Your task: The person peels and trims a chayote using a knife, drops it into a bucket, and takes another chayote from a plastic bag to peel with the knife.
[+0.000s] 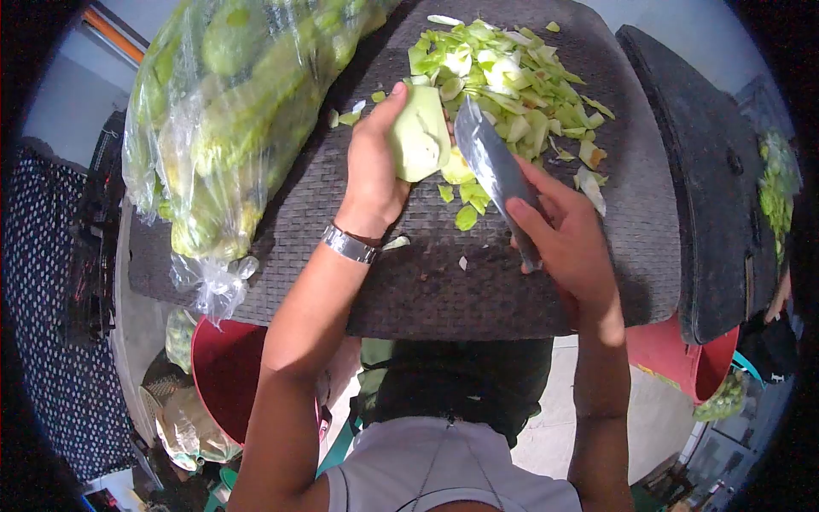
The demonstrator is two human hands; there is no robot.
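One right hand (563,226) with its fingers wrapped round a big knife (486,149), blade angled away and leftish, over a dark woven worktop (426,299). Bit further up, the left hand (374,154) is gripping a pale peeled fruit (416,128) just left of the blade. Beyond that, messy heap of peelings (512,81), plus a stuffed clear bag (247,111) off left.

Two hands (375,158) (567,235) are showing, with one knife (490,154), one peeled vegetable (418,119), one wristband (348,245). One clear bag (252,111) and one peelings heap (512,81) are lying on one tabletop (444,299); apparently two red buckets (220,363) (670,352), partly hidden, are standing below.
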